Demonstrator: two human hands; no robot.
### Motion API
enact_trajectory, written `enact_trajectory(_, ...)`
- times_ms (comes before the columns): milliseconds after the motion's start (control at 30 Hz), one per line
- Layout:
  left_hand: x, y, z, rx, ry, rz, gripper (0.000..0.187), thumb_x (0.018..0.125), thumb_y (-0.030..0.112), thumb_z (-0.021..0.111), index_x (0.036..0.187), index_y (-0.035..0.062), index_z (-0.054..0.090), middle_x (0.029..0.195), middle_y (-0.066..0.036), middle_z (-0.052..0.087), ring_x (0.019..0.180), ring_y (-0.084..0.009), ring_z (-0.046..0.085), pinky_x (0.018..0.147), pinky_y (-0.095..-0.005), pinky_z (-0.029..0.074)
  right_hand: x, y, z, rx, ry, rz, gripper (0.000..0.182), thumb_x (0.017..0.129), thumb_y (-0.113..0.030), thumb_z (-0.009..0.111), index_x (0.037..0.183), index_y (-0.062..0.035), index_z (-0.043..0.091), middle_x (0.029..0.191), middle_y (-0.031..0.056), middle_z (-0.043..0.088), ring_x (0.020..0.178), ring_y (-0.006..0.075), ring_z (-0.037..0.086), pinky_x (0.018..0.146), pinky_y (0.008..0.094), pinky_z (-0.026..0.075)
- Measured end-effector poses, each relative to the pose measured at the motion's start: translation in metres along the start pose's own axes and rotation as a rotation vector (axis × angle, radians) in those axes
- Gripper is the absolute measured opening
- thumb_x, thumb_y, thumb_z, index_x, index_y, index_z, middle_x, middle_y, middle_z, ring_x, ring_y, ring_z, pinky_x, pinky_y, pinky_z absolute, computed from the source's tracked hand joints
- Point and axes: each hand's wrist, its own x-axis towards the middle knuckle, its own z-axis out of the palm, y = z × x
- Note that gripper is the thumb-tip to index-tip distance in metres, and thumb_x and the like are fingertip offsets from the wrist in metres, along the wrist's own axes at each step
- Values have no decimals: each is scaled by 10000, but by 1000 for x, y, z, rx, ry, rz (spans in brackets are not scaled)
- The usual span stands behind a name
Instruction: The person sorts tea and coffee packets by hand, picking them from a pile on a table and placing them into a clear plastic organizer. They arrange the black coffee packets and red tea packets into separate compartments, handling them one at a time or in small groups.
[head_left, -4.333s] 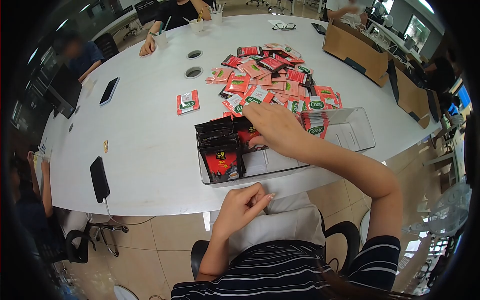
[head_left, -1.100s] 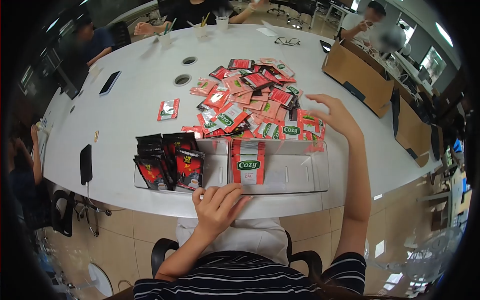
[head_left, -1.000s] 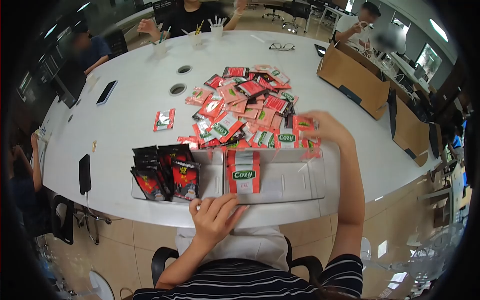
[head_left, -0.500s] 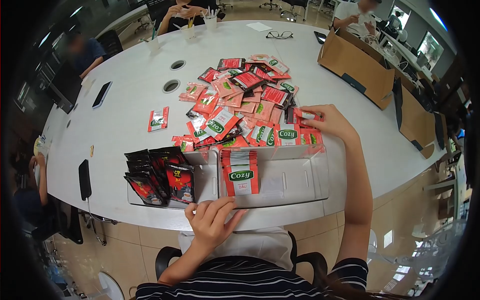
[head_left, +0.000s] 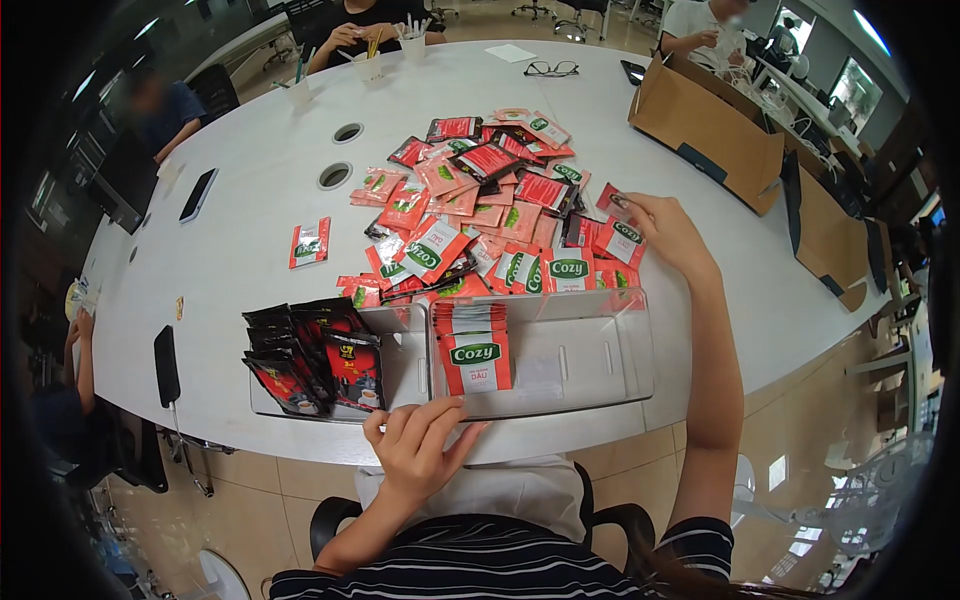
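Head view, looking down over a large white table (head_left: 250, 230) that fills most of the frame. Other people sit along its far edge and left side; only arms and torsos are noted.

Two cardboard boxes (head_left: 705, 120) stand open at the far right of the table. A broad heap of red and pink sachets (head_left: 480, 200) covers the middle, many marked "Cozy"; one stray sachet (head_left: 309, 243) lies apart to the left of the heap.

A clear plastic tray (head_left: 590, 350) sits at the near edge, divided into compartments. The left compartment holds a packed row of black coffee sachets (head_left: 310, 355), standing upright and leaning slightly. The next compartment holds a stack of Cozy sachets (head_left: 473, 345), upright, faces toward the camera. The right part of the tray shows bare plastic.

Right hand (head_left: 665, 235) is extended to the right edge of the heap, fingers pinching a red sachet (head_left: 612, 200) lifted slightly above the pile. Left hand (head_left: 415, 450) rests on the tray's near rim below the Cozy stack, fingers loosely spread, holding nothing.

Smaller items: two phones (head_left: 166, 365) on the left of the table, eyeglasses (head_left: 550, 68) and cups (head_left: 368, 66) at the far edge.
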Motion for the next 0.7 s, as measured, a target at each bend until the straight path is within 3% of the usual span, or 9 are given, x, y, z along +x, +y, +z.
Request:
enact_trajectory(67, 0, 0, 0, 2, -3, 4, 319, 660, 253, 837, 890, 143, 646, 933, 39, 665, 793, -157, 525, 835, -338, 294, -1, 0, -6, 9, 63, 32, 321, 946, -191, 506, 1164, 10, 629, 874, 190, 691, 718, 240, 637, 698, 327, 487)
enact_trajectory(167, 0, 0, 0, 13, -6, 9, 317, 657, 251, 837, 885, 143, 644, 931, 40, 666, 791, -157, 525, 830, -337, 293, -7, -5, -18, -147, 8, 91, 305, 901, -232, 548, 1131, -79, 677, 848, 193, 674, 725, 314, 630, 686, 379, 486)
enact_trajectory(267, 1, 0, 0, 15, -5, 4, 318, 655, 253, 836, 885, 144, 644, 924, 41, 666, 787, -157, 525, 823, -336, 293, -12, 0, -15, -102, -80, 41, 371, 813, -308, 663, 1100, -75, 694, 855, 180, 688, 741, 319, 643, 698, 383, 497)
enact_trajectory(367, 1, 0, 0, 21, -1, 10, 314, 656, 253, 834, 881, 145, 644, 918, 40, 667, 785, -157, 525, 819, -335, 291, -13, -16, -18, -177, -298, 78, 495, 708, -365, 762, 1100, -73, 693, 877, 167, 696, 765, 323, 652, 729, 380, 508)
enact_trajectory(400, 1, 0, 0, 21, 1, 10, 312, 656, 254, 834, 879, 145, 644, 917, 39, 667, 785, -156, 526, 819, -334, 291, -16, -14, -14, -136, -250, 63, 581, 650, -389, 804, 1123, -74, 680, 968, 151, 695, 857, 316, 644, 783, 374, 509)
enact_trajectory(500, 1, 1, 1, 21, 4, 10, 308, 657, 255, 833, 875, 145, 645, 915, 37, 668, 785, -155, 527, 819, -333, 290, -16, -12, -11, -185, -267, 77, 649, 633, -393, 815, 1176, -74, 657, 1081, 157, 671, 991, 308, 618, 843, 381, 496)
enact_trajectory(600, 1, 1, 0, 20, 2, 10, 310, 657, 255, 833, 876, 145, 644, 914, 35, 669, 783, -155, 528, 819, -333, 289, -15, -5, -7, -159, -212, 73, 654, 646, -284, 819, 1205, -3, 630, 1046, 213, 681, 935, 321, 658, 851, 351, 495)
enact_trajectory(700, 1, 0, 0, 17, 0, 8, 314, 657, 252, 834, 881, 144, 643, 915, 35, 669, 783, -156, 529, 820, -333, 289, -15, -10, -9, -168, -262, 141, 545, 711, -274, 727, 1216, -85, 644, 1084, 167, 668, 1026, 317, 601, 863, 387, 490)
